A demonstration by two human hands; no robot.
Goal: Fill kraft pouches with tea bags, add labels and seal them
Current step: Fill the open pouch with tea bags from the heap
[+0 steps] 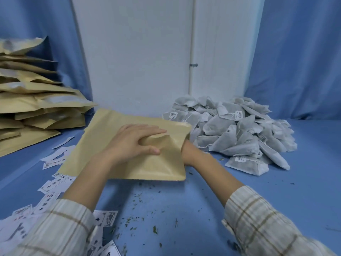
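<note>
head view: single frame, looking down at a blue bench [184,209]
writing: paper labels [53,183] scattered at left and lower left, printed with dark characters and small pictures, too blurred to read; small white tags with barcodes on some tea bags, text not legible
kraft pouch [114,145]: lies flat on the bench at centre, plain tan face up, no print seen; long axis runs left-right, slightly skewed; open mouth points right toward the tea bags, closed end points left
left hand [132,143]: rests on top of the pouch near the mouth, fingers bent over a raised fold of the paper, thumb against the pouch face; grip pinching the top layer of the kraft pouch
right hand: hidden inside the pouch mouth, only wrist and forearm [201,163] show; grip cannot be told
tea bags [239,133]: big grey-white heap on the bench right of the pouch, touching or just beside its mouth, strings and tags mixed in
pouch stack [31,100]: untidy pile of kraft pouches at far left, leaning, well apart from the hands
other: loose tea crumbs [155,230] on the bench near the front edge; plaid sleeves [262,222] on both arms; blue curtain [299,58] both sides, white wall [132,52] with a pipe behind
in the way: left forearm covers part of the labels and the pouch's near left edge
</note>
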